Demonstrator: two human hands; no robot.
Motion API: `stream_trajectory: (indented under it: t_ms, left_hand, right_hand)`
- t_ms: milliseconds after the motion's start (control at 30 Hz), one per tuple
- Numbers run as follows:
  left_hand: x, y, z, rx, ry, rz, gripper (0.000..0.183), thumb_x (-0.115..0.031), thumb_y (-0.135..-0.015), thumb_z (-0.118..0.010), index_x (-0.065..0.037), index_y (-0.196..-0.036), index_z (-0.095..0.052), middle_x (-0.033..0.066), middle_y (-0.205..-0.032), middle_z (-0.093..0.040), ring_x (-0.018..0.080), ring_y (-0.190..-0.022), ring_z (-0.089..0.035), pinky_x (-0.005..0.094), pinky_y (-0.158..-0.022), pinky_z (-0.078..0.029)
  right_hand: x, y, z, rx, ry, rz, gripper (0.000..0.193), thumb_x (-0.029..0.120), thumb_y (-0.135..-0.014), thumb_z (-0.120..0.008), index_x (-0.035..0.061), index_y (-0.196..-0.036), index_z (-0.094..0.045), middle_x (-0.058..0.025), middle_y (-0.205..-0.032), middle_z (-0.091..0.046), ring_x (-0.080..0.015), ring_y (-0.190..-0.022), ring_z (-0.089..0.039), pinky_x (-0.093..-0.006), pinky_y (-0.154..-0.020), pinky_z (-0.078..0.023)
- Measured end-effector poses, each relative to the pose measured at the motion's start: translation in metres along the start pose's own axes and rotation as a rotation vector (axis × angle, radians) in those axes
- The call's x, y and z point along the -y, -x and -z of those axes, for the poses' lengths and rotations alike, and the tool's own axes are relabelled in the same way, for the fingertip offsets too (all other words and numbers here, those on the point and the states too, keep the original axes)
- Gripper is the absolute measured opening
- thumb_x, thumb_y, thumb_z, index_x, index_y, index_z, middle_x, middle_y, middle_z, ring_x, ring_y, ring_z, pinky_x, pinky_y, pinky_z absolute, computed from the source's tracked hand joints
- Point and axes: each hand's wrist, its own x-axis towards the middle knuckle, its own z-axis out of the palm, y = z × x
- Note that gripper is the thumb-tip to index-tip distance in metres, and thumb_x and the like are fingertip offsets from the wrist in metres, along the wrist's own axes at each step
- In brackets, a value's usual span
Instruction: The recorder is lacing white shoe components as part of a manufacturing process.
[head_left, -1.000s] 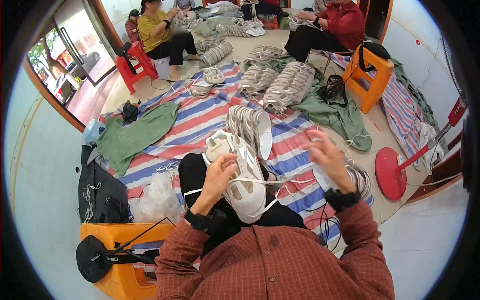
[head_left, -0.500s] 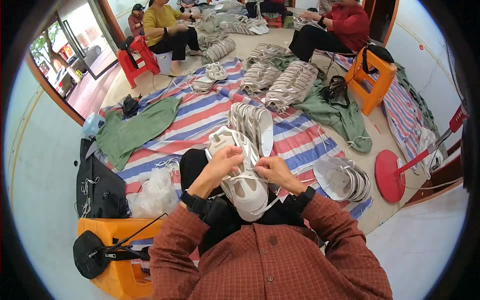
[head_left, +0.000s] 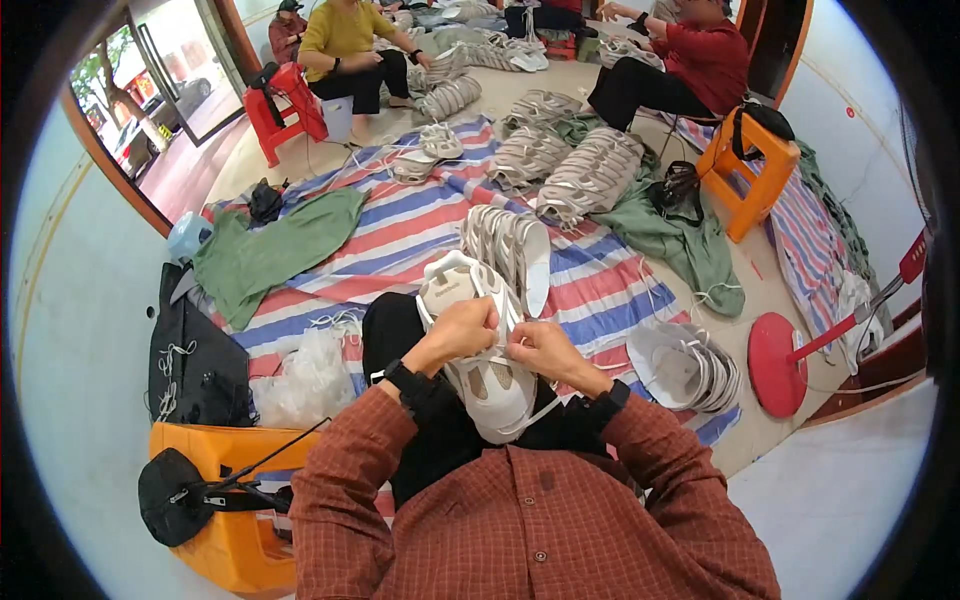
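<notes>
The left hand (head_left: 468, 325) and right hand (head_left: 548, 352) are near each other over the white-and-beige mesh sneaker (head_left: 490, 385). Each has its fingers drawn together in a pinch, apparently on the flat white shoelace (head_left: 541, 413), though the fingertips are too small to be certain. The sneaker lies beneath and between the hands on the black trousers (head_left: 392, 340), its rounded toe towards the wearer and its heel beyond the left hand.

Neither hand seems to grip the sneaker's body, so a hard or uneven pull could tip it on the lap. The lace could slip from a light pinch, twist flat side over, or draw up longer on one side; the loose length below the right hand could catch under the toe or sleeve.

Just beyond both hands stands a row of nested white-and-beige shoes (head_left: 500, 245), close behind the sneaker's heel, and a forward push could knock it. A second nested stack of pale shoes (head_left: 700, 370) sits right of the right hand. Left of the left hand are a crumpled clear plastic bag (head_left: 312, 385) and, nearer the wearer, an orange plastic stool (head_left: 195, 440), which could limit that elbow. Farther ahead, the red-white-and-blue striped sheet (head_left: 400, 215) carries a green cloth (head_left: 285, 255); well right stands a red round-based stand (head_left: 778, 365).
</notes>
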Motion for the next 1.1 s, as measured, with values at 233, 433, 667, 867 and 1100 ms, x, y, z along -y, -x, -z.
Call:
stream_trajectory:
  t_ms: [233,433,667,867,1100]
  left_hand:
    - [-0.005,0.001,-0.007,-0.149,-0.175,-0.014,0.022,-0.01,-0.056,-0.066,-0.007,-0.064,-0.046,0.007,-0.057,-0.052,0.021,-0.055,-0.051,0.0324,-0.051,-0.039]
    - [-0.008,0.005,-0.007,-0.153,-0.169,0.056,0.014,-0.013,-0.057,-0.061,-0.009,-0.064,-0.049,0.0122,-0.065,-0.057,0.0335,-0.067,-0.057,0.0422,-0.057,-0.042]
    - [-0.008,0.01,-0.013,-0.227,-0.101,0.05,0.012,-0.01,-0.059,-0.06,-0.008,-0.063,-0.049,0.0122,-0.062,-0.056,0.0335,-0.064,-0.056,0.0419,-0.054,-0.04]
    - [0.001,0.02,-0.017,-0.292,0.11,-0.094,0.011,-0.003,-0.067,-0.059,-0.004,-0.068,-0.048,0.003,-0.058,-0.052,0.0104,-0.055,-0.05,0.0258,-0.051,-0.04]
    - [0.005,0.027,-0.024,-0.322,0.124,-0.19,0.008,-0.003,-0.07,-0.054,-0.003,-0.078,-0.051,0.0077,-0.063,-0.055,0.0159,-0.058,-0.054,0.0283,-0.055,-0.043]
  right_hand:
    - [-0.003,-0.002,-0.01,-0.021,-0.023,-0.024,0.02,0.019,-0.069,-0.053,-0.0009,-0.072,-0.057,-0.0149,-0.057,-0.054,-0.0257,-0.053,-0.055,-0.0352,-0.052,-0.043]
    - [0.003,0.0,-0.017,-0.103,0.085,0.051,0.02,0.019,-0.069,-0.054,-0.0006,-0.07,-0.057,-0.0197,-0.06,-0.055,-0.0341,-0.057,-0.056,-0.0398,-0.055,-0.044]
    - [0.007,-0.003,-0.021,-0.141,0.075,0.003,0.02,0.019,-0.068,-0.055,-0.0012,-0.069,-0.056,-0.0191,-0.059,-0.055,-0.032,-0.055,-0.056,-0.0381,-0.054,-0.044]
    - [0.01,-0.005,-0.017,-0.095,0.015,-0.027,0.019,0.017,-0.07,-0.055,-0.0013,-0.069,-0.056,-0.0168,-0.061,-0.056,-0.0269,-0.055,-0.056,-0.0355,-0.054,-0.044]
    - [0.019,-0.008,0.01,0.077,0.358,0.015,0.028,0.02,-0.07,-0.064,0.0084,-0.094,-0.055,-0.0116,-0.073,-0.059,-0.0331,-0.069,-0.058,-0.0404,-0.06,-0.045]
